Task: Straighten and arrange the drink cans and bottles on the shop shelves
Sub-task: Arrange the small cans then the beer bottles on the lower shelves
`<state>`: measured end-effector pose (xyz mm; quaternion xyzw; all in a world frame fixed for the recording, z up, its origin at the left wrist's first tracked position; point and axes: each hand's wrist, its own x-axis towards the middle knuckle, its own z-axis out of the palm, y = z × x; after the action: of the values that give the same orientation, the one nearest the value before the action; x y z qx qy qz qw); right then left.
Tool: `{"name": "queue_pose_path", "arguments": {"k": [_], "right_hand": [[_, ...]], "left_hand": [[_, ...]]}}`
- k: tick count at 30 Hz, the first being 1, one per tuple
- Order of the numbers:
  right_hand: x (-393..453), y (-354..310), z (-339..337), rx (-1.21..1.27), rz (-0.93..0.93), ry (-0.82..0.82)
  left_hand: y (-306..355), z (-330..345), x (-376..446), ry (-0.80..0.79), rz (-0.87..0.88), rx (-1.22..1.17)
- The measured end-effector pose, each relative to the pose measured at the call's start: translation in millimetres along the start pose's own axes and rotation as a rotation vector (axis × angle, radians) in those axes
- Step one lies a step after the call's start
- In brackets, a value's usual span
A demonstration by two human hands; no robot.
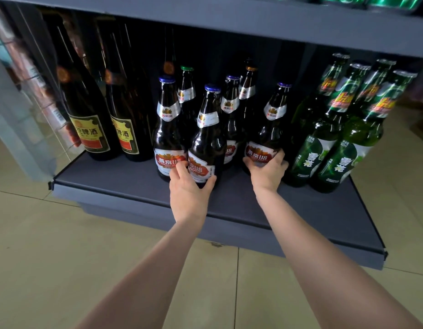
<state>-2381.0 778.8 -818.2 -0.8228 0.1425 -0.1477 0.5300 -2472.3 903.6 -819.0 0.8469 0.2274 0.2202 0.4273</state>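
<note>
While both arms reach into the bottom grey metal shelf, I log the step as straightening the middle cluster of brown glass beer bottles.

- Left hand: fingers and thumb curled round the base of the front brown bottle with the blue cap, which leans a little left and stands forward of its neighbours.
- Right hand: wrapped round the base of the right-hand brown bottle with a blue cap, just beside the dark green glass bottles.
- Another blue-capped brown bottle stands touching the left-held one; more brown bottles sit behind, unevenly spaced.
- Far left: two tall dark bottles with yellow-and-red labels, well apart from my hands.

Judgement: the row is only partly ordered. Next move likely calls for setting both held bottles upright and sliding them into line with labels forward, gently, since glass stands against glass.

Writing: red labels read "U8" after Chinese characters; neck labels repeat it. Yellow labels end in "啤酒". Green bottles show white characters I cannot read surely.
</note>
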Motion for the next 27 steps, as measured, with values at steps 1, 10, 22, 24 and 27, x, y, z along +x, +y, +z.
{"name": "queue_pose_path", "arguments": {"k": [1,10,22,24,27], "right_hand": [[-3,1,3,0.017,0.004,0.037],[9,2,17,0.057,-0.015,0.123],[22,7,20,0.049,-0.019,0.113],[23,7,21,0.055,-0.018,0.115],[29,5,22,0.049,0.019,0.1]], "left_hand": [[-1,1,0,0.005,-0.001,-0.014],[-10,4,-1,0.015,0.029,-0.067],[-11,7,-2,0.034,0.034,-0.078],[-10,7,-2,0.039,0.035,-0.077],[-11,8,-2,0.047,0.038,-0.086]]}}
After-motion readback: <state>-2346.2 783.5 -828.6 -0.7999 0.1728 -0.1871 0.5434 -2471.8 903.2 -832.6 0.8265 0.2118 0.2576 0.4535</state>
